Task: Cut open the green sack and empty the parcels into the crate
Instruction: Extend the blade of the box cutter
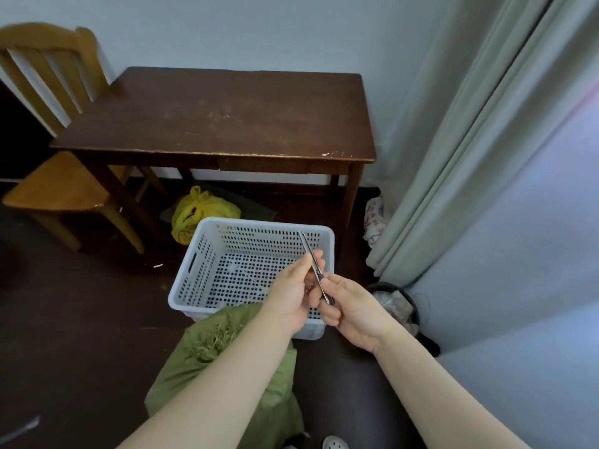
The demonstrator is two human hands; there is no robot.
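Observation:
A white perforated crate (207, 254) stands on the dark floor in front of me, nothing visible inside it. The green sack (207, 345) lies on the floor just below it, its frayed top edge against the crate's near wall, partly hidden by my left forearm. A slim utility knife (309, 251) points up and away over the crate's right side. My right hand (353, 312) grips its handle. My left hand (295, 293) pinches the knife body higher up with thumb and fingers.
A dark wooden table (227, 118) stands against the wall behind the crate, a wooden chair (55, 186) at its left. A yellow plastic bag (197, 212) lies under the table. A curtain (470, 140) hangs at right, a black waste bin (402, 306) beneath it.

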